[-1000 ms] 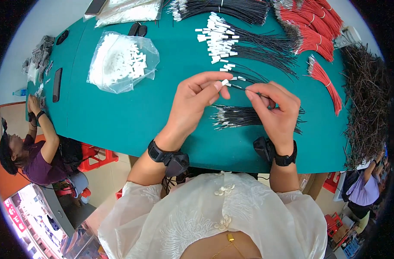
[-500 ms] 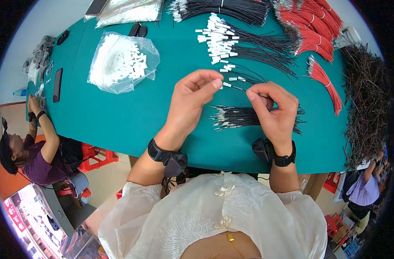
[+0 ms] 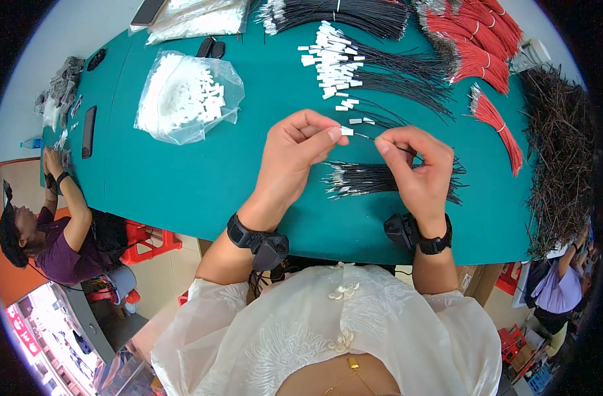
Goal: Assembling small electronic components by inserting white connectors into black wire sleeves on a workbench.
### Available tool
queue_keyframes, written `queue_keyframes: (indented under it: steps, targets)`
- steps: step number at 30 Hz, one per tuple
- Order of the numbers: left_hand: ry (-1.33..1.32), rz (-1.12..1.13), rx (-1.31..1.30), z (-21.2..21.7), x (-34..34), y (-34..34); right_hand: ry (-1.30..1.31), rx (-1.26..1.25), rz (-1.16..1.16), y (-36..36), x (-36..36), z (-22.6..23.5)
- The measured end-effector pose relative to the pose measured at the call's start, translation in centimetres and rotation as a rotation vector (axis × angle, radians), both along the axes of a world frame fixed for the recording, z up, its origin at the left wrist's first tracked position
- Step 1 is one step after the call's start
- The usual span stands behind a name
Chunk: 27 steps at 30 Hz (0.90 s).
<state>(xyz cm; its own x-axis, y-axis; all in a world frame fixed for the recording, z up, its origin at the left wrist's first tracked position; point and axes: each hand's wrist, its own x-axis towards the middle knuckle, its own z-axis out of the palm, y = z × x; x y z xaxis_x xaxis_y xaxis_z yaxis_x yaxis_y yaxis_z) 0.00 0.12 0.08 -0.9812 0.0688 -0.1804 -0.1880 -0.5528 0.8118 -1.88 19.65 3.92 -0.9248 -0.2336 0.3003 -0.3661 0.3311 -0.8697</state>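
Between finger and thumb, my left hand (image 3: 298, 142) pinches a small white plastic connector housing (image 3: 347, 131). My right hand (image 3: 421, 158) is closed on a thin black wire (image 3: 365, 136), whose tip points left at the housing. Whether the tip has entered the housing is too small to tell. Below both hands lies a bundle of black wires (image 3: 364, 179) with bare metal ends, partly behind my right hand. Just above are black wires fitted with white housings (image 3: 337, 63), heaped with their white ends to the left.
A clear bag of white housings (image 3: 182, 99) lies left on the green table (image 3: 248, 178). Red wire bundles (image 3: 489, 69) and a black wire bundle (image 3: 344, 16) lie at the back. Tangled dark wires (image 3: 559, 158) line the right edge. Another person (image 3: 57, 231) works at far left.
The white housing now shows more fully at my left fingertips, and the gap between my two hands looks slightly smaller. Everything else looks unmoved.
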Motion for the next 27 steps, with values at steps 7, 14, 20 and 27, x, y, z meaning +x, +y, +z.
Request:
queue_keyframes:
  steps: [7, 14, 20, 27]
  targets:
    - [-0.001, 0.005, -0.013, 0.19, 0.02, 0.09, 0.000, -0.007, 0.006, 0.11, 0.02, -0.04]
    - [0.027, -0.009, 0.109, -0.05, -0.10, -0.03, 0.001, -0.005, -0.014, 0.06, 0.08, -0.04]
    - [0.028, 0.042, -0.087, 0.41, 0.15, 0.24, 0.006, 0.000, -0.003, 0.17, 0.06, -0.06]
    - [0.052, 0.056, -0.171, 0.49, 0.27, 0.31, 0.005, -0.001, -0.015, 0.17, 0.08, -0.14]
